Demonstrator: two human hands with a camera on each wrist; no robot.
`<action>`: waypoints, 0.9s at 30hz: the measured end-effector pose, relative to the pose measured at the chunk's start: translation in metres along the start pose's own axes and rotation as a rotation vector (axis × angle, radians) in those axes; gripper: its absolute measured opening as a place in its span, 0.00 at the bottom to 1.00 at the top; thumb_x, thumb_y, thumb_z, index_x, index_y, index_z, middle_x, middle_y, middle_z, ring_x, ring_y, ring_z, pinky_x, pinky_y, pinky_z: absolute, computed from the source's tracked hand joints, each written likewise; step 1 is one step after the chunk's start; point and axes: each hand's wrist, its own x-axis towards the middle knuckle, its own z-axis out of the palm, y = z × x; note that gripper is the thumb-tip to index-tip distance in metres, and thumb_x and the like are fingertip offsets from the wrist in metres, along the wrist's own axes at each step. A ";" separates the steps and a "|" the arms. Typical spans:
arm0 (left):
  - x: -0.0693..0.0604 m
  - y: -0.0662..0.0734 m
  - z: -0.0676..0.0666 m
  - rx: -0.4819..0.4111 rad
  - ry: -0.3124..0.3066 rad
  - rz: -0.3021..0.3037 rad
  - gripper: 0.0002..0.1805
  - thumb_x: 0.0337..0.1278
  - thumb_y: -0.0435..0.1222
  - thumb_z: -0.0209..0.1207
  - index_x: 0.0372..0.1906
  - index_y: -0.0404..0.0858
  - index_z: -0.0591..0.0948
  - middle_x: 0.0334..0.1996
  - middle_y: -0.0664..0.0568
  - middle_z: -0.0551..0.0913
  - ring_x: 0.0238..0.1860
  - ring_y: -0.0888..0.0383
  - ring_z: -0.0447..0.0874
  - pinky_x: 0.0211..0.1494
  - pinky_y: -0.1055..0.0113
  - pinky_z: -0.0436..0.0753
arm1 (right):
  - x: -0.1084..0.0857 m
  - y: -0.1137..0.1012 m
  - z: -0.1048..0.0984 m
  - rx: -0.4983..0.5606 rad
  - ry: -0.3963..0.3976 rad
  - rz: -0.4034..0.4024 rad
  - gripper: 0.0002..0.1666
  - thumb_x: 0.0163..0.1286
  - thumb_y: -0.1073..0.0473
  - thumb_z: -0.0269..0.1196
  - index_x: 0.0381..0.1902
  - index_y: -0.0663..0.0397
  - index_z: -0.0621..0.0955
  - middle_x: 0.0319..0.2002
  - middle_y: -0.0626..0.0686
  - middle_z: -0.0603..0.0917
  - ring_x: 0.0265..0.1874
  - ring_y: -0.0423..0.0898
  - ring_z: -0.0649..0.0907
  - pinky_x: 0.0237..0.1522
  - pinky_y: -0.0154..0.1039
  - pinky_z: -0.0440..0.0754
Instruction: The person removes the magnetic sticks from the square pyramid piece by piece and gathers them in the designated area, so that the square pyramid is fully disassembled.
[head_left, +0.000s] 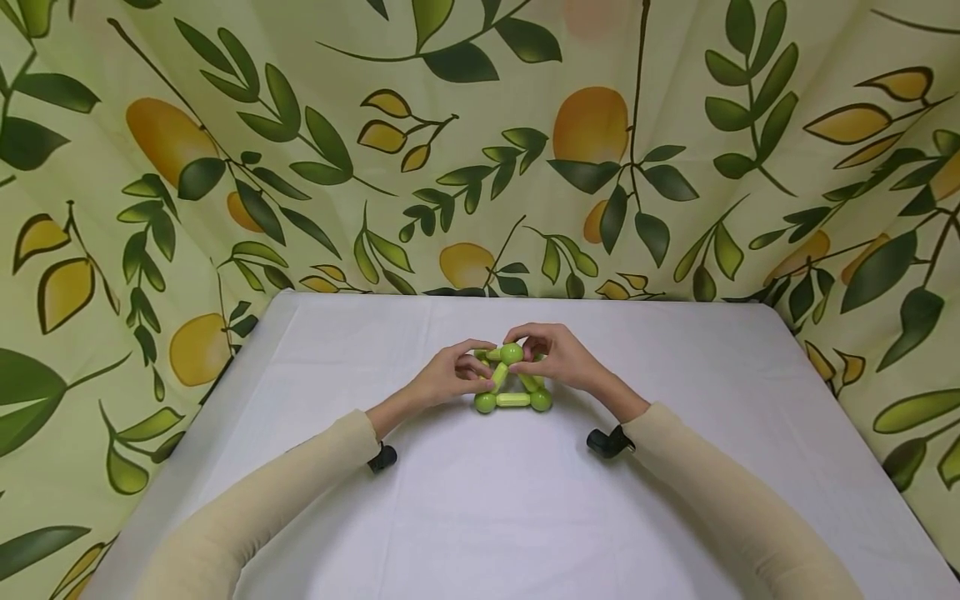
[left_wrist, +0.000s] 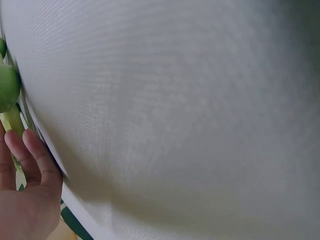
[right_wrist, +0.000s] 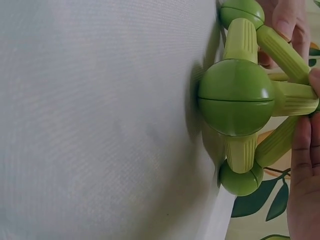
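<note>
Nearest, two cream sleeves [head_left: 285,475] reach in from behind the fingers, with a small black device [head_left: 384,458] at the left wrist and another black device [head_left: 609,442] at the right. Past the cuffs, the near edge of a green ball-and-rod frame [right_wrist: 235,97] lies just below and between the fingers of the two hands: a pale ribbed base rod [head_left: 513,400] links a near-left ball [head_left: 485,403] to a near-right ball [head_left: 540,400], both resting on the surface. Just above and beyond that edge, the left hand [head_left: 450,373] has its fingers bent, with a narrow gap between thumb and forefinger that takes in the left side of the frame; its thumb meets a sloping rod [head_left: 499,377]. The right hand [head_left: 562,358], opposite, has thumb and fingertips drawn close together, pinching the frame around its top ball [head_left: 512,353], which sits directly between the two sets of fingertips. Farther down on the right-hand side, below the right fingers, another base ball [right_wrist: 241,177] touches the surface. The white cloth-covered surface [head_left: 360,342] spreads under and beyond the fingers on both sides. Farthest off, well behind them, hangs a pale curtain [head_left: 480,108] printed with green leaves and orange fruit.
</note>
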 end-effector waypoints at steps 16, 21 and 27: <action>-0.002 0.008 -0.001 0.025 -0.012 0.022 0.33 0.60 0.28 0.70 0.68 0.30 0.70 0.37 0.45 0.88 0.40 0.50 0.83 0.49 0.58 0.81 | 0.002 0.028 0.002 -0.028 0.031 0.004 0.22 0.58 0.73 0.75 0.50 0.65 0.83 0.36 0.57 0.81 0.31 0.55 0.78 0.36 0.41 0.79; 0.003 0.004 0.000 0.075 -0.008 0.025 0.34 0.56 0.29 0.73 0.67 0.34 0.72 0.34 0.50 0.88 0.36 0.57 0.81 0.44 0.67 0.81 | 0.004 0.038 -0.001 -0.080 -0.002 -0.017 0.23 0.60 0.71 0.75 0.53 0.64 0.84 0.44 0.49 0.83 0.32 0.49 0.78 0.35 0.38 0.79; 0.004 0.005 0.000 0.090 -0.010 0.014 0.34 0.55 0.29 0.73 0.66 0.35 0.72 0.33 0.52 0.88 0.35 0.58 0.81 0.43 0.69 0.81 | 0.005 0.037 -0.001 -0.109 -0.005 -0.018 0.20 0.61 0.67 0.75 0.51 0.60 0.85 0.41 0.51 0.85 0.32 0.49 0.79 0.34 0.40 0.79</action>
